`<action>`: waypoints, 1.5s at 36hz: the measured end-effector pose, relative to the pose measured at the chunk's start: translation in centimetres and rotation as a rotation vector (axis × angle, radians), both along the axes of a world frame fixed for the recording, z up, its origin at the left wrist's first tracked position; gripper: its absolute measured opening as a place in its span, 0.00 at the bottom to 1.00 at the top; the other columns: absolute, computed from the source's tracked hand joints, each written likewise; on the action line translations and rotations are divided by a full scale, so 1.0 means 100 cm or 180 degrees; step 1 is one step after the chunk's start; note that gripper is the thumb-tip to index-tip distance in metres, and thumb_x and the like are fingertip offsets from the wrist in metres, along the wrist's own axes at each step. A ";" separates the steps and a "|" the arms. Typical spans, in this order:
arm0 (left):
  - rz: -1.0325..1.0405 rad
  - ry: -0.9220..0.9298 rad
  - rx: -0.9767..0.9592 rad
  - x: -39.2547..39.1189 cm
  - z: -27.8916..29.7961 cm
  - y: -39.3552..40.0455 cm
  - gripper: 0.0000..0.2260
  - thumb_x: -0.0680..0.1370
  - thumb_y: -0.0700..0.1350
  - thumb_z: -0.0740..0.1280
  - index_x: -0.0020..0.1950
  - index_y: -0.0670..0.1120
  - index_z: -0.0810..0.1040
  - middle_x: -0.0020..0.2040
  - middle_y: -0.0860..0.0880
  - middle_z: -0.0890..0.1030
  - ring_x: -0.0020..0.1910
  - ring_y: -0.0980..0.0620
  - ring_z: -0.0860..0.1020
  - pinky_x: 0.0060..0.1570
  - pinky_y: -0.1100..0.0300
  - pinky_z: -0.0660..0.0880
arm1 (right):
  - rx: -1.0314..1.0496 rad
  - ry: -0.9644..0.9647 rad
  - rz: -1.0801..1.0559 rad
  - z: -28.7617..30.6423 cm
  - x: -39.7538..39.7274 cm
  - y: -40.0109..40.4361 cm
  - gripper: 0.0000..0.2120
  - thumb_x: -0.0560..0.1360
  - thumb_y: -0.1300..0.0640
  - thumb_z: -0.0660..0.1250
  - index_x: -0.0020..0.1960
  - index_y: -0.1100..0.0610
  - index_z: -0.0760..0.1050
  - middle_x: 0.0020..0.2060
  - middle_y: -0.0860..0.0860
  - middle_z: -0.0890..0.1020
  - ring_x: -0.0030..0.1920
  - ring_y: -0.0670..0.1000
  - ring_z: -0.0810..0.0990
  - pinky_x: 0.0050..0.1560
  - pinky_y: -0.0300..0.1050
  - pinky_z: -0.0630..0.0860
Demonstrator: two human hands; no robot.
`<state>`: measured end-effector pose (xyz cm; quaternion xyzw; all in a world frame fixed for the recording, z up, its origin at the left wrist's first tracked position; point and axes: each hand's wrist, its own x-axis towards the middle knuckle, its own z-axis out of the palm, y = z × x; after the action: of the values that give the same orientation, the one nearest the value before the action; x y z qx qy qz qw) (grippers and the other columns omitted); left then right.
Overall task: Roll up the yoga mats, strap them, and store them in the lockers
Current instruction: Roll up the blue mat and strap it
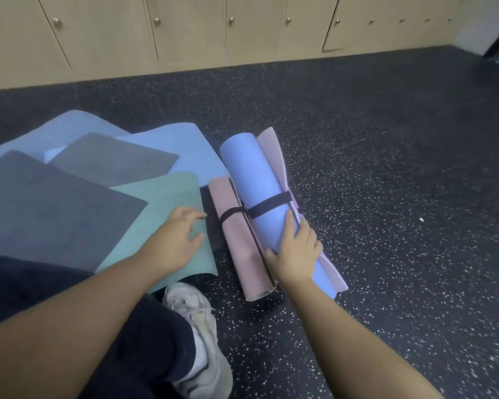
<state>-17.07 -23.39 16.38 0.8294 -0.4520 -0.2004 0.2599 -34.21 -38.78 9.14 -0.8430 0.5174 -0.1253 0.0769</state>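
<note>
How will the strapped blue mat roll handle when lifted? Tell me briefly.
The blue mat roll probably lifts as one bundle, since a dark strap circles its middle. Its ends look loose and may sag or fan out. Being round, it could roll on the floor unless the right hand steadies it.

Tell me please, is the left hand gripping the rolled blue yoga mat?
No, the left hand rests flat on the green mat; the right hand grips the blue roll.
</note>
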 end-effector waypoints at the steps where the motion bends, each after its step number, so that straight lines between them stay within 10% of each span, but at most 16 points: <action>1: -0.0011 0.0004 0.0225 0.002 -0.005 0.000 0.19 0.80 0.43 0.63 0.71 0.48 0.68 0.70 0.49 0.64 0.59 0.51 0.74 0.62 0.59 0.67 | 0.0091 0.0140 -0.0022 -0.003 -0.003 -0.008 0.46 0.65 0.50 0.73 0.77 0.56 0.57 0.71 0.63 0.64 0.66 0.64 0.67 0.62 0.59 0.62; 20: -0.1213 -0.0930 0.0778 -0.005 -0.069 -0.049 0.22 0.81 0.46 0.62 0.75 0.50 0.64 0.74 0.52 0.63 0.74 0.51 0.60 0.71 0.56 0.59 | 0.0274 0.0586 -0.0612 -0.030 -0.027 -0.148 0.39 0.70 0.49 0.72 0.75 0.53 0.56 0.73 0.61 0.60 0.69 0.63 0.63 0.70 0.59 0.57; 26: -0.1866 -0.1787 0.0128 -0.005 -0.099 -0.052 0.35 0.55 0.46 0.82 0.59 0.49 0.74 0.54 0.50 0.80 0.60 0.49 0.71 0.47 0.50 0.79 | 0.0336 0.0812 -0.0490 -0.041 -0.032 -0.171 0.37 0.71 0.50 0.70 0.74 0.54 0.56 0.73 0.62 0.60 0.69 0.64 0.63 0.70 0.60 0.57; 54: -0.1374 -0.1398 0.0546 0.003 -0.119 -0.067 0.27 0.59 0.40 0.82 0.57 0.42 0.81 0.52 0.43 0.82 0.53 0.38 0.81 0.43 0.42 0.80 | 0.0942 0.1281 -0.0138 -0.102 -0.057 -0.190 0.31 0.78 0.60 0.57 0.77 0.48 0.50 0.78 0.48 0.48 0.76 0.54 0.49 0.70 0.57 0.57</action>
<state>-16.78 -30.10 4.46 0.7566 -0.6444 -0.1044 0.0367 -39.96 -57.75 -1.06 -0.8193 0.5530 0.1205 0.0922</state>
